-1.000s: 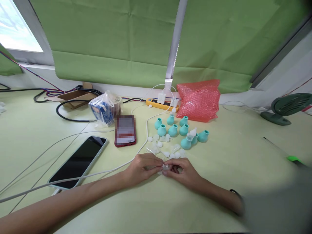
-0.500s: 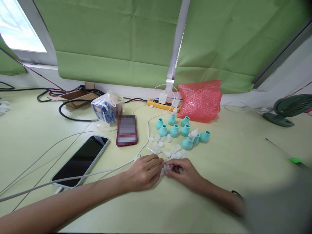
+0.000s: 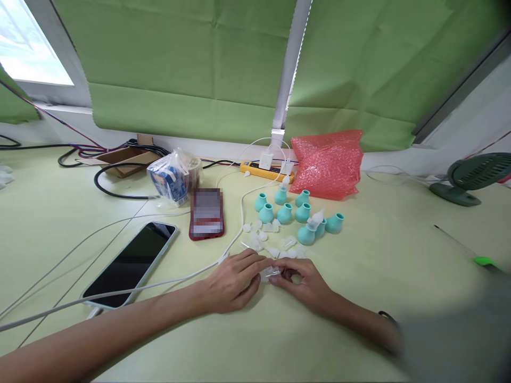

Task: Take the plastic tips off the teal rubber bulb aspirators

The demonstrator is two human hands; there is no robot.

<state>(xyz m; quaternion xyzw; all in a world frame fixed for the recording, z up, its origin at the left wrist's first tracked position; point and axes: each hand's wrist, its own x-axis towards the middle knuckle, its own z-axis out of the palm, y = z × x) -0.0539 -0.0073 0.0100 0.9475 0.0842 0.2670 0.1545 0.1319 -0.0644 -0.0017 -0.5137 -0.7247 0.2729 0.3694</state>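
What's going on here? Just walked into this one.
A person works at a pale table, pinching a small clear plastic piece between the left hand and right hand, low over the surface. Just beyond lie loose clear pieces and a cluster of teal bulbs.

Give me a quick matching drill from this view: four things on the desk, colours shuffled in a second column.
Things:
1 bubble wrap
2 power strip
3 bulbs
4 held piece

Colours:
a teal
b clear
c pink
d yellow

Pairs: 1-c, 2-d, 3-a, 4-b
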